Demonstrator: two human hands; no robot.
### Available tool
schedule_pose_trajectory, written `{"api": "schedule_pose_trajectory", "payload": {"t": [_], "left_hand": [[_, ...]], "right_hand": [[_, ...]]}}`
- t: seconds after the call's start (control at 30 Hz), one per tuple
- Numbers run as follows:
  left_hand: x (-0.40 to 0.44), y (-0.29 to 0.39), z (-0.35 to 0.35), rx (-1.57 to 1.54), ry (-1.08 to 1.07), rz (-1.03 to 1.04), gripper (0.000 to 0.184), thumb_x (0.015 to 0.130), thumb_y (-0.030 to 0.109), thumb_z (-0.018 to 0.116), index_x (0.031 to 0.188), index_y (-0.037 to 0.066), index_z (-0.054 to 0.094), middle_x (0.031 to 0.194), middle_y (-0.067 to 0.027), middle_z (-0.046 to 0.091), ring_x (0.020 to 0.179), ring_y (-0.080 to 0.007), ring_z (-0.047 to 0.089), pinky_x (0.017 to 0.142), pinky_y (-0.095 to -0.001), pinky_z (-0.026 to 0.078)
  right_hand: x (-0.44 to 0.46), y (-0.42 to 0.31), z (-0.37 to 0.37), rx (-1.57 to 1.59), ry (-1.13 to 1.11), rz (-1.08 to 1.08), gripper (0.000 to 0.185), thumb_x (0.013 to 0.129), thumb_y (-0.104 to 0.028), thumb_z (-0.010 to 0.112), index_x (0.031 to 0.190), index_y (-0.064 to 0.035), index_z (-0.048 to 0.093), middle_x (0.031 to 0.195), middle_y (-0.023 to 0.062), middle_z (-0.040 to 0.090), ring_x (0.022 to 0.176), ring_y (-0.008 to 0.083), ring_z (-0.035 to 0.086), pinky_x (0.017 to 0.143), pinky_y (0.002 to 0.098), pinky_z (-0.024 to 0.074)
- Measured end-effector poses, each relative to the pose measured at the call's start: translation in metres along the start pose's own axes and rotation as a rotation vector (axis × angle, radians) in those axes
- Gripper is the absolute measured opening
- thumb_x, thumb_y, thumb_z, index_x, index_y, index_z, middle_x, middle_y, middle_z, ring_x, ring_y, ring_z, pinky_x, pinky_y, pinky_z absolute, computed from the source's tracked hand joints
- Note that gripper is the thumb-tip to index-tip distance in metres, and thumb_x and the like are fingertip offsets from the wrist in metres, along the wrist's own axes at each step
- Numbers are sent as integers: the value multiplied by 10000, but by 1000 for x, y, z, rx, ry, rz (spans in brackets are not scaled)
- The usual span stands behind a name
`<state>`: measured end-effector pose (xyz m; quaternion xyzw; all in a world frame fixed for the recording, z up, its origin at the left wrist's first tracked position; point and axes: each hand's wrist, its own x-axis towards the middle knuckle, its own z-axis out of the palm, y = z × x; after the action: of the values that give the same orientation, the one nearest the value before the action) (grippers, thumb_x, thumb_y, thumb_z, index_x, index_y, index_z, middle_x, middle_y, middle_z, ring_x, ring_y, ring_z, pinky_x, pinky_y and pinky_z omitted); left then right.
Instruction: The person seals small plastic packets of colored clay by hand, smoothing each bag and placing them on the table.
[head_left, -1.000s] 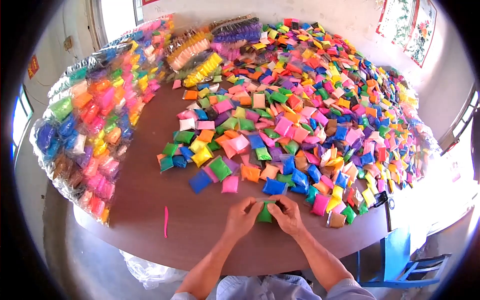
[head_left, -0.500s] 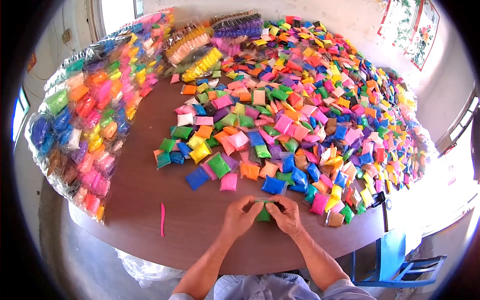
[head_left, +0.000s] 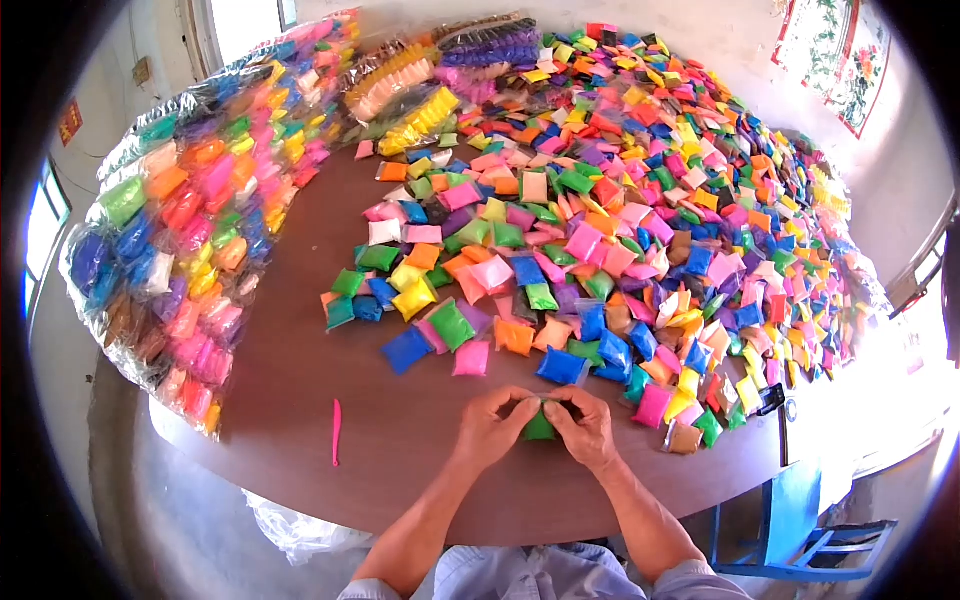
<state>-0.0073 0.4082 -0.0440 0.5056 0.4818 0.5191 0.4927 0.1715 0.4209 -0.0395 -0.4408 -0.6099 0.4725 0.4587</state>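
A small green packet [head_left: 539,428] in clear plastic hangs between my two hands near the front of the brown table [head_left: 400,470]. My left hand [head_left: 497,422] pinches its upper edge from the left. From the right, my right hand [head_left: 583,426] pinches the same edge, the thumbs close together. Fingers cover the packet's top. Just beyond my hands lies a blue packet [head_left: 562,368]. A pink plastic knife-like tool [head_left: 336,432] rests on the table to the left of my hands.
A large heap of coloured packets [head_left: 640,220] spreads over the back and right. Clear bags of packets [head_left: 180,260] line the left edge, with a bag of yellow packets [head_left: 420,120] behind. A blue chair [head_left: 790,520] stands at the lower right, white plastic [head_left: 295,525] below the table.
The whole view has shifted slightly, so the table and heap appear a little further right. Both hands still pinch the green packet, thumbs now closer together at its top edge.
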Motion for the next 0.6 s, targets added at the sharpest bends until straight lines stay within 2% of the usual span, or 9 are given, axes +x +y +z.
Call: {"api": "schedule_pose_trajectory", "payload": {"t": [0.2, 0.3, 0.37, 0.6], "left_hand": [[-3, 3, 2, 37, 43, 13, 103, 950, 91, 722, 992, -2, 726, 884, 18, 702, 818, -46, 606, 712, -230, 502], [-1, 3, 3, -36, 23, -63, 121, 945, 99, 728, 1008, -4, 729, 912, 1, 718, 844, -57, 629, 741, -239, 521], [-1, 4, 2, 19, -9, 4, 142, 945, 107, 730, 1033, -5, 730, 934, -10, 727, 860, -64, 638, 764, -248, 533], [-2, -1, -2, 33, -8, 10, 148, 953, 114, 721, 1043, -2, 730, 933, -18, 731, 858, -63, 641, 758, -250, 538]], "right_hand": [[-2, 5, -1, 101, 2, 33, 99, 968, -84, 693, 1017, 1, 701, 852, -43, 622, 789, 35, 542, 683, 224, 455], [-2, 7, -2, 84, 38, 9, 85, 969, -59, 682, 1018, 9, 697, 878, -27, 638, 808, 50, 558, 706, 229, 469], [-2, 9, -2, 71, 25, -8, 84, 969, -58, 683, 1017, 10, 696, 884, -21, 643, 812, 52, 562, 710, 229, 471], [0, -6, 3, 28, -13, -17, 86, 962, -58, 691, 1005, 17, 695, 912, 4, 659, 835, 65, 577, 729, 236, 479]]}}
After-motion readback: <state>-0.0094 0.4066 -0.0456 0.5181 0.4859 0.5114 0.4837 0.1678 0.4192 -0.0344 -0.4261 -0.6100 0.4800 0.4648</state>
